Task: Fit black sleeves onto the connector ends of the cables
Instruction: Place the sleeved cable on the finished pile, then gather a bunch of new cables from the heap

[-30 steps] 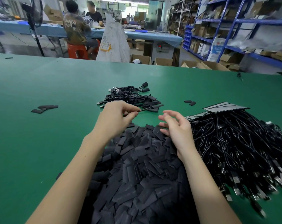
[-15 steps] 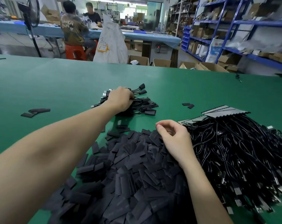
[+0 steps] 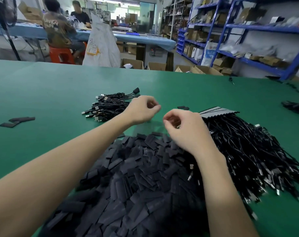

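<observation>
Heap of flat black sleeves (image 3: pixel 136 177) nearest, w/ loose black cables (image 3: pixel 256 151) to its right. Above: left hand (image 3: pixel 142 109) fingers curled, holding nothing visible; right hand (image 3: pixel 184 127) curled, contents unclear. Beyond, small pile of sleeved cables (image 3: pixel 107 106) on green table (image 3: pixel 42 93).

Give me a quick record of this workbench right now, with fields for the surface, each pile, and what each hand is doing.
surface: green table
near pile: loose black sleeves
right pile: unsleeved black cables
far pile: small heap of cables behind the left hand
stray sleeves: a few at far left
left hand: raised, fingers curled, nothing visibly held
right hand: fingers curled above the sleeve pile; whether it holds anything is unclear
</observation>
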`<action>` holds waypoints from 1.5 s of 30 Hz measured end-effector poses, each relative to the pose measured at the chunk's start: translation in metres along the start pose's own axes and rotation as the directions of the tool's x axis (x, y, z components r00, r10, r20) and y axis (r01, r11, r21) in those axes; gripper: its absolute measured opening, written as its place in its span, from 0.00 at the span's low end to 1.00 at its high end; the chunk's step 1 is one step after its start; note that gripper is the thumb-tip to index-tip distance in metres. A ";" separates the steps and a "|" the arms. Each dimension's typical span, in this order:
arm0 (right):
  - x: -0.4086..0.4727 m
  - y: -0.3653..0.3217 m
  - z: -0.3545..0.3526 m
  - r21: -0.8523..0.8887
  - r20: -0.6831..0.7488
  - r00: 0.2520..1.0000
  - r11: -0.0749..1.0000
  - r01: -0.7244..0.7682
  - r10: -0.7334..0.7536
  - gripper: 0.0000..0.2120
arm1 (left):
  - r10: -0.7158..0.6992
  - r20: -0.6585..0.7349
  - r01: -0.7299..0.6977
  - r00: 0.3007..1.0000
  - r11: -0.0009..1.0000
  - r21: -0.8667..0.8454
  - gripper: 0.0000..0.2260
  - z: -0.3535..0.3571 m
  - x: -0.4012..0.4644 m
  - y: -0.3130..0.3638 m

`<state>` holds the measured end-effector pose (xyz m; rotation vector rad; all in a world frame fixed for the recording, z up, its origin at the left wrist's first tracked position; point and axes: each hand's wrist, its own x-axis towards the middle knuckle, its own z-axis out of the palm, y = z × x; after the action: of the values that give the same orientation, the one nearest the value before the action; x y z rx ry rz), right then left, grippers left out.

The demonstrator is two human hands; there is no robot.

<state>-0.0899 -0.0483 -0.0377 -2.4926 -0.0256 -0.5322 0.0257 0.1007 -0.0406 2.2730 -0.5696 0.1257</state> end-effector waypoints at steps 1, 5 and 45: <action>0.000 -0.001 -0.009 -0.036 -0.067 0.998 0.999 0.009 -0.012 0.04 | -0.014 0.076 0.019 0.997 0.997 -0.074 0.10 0.006 0.000 0.014; -0.003 0.002 -0.038 -0.166 -0.290 0.957 0.986 -0.015 -0.034 0.04 | -0.054 0.275 0.139 0.960 0.943 -0.302 0.16 0.028 0.005 0.063; -0.017 0.034 -0.087 -0.117 -0.183 0.907 0.907 -0.403 0.380 0.53 | -0.095 0.583 0.584 0.807 0.275 -0.764 0.02 0.051 -0.003 0.091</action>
<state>-0.1332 -0.1228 0.0020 -2.4975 0.5894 -0.5698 -0.0214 0.0108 -0.0160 1.1527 -0.1890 -0.8014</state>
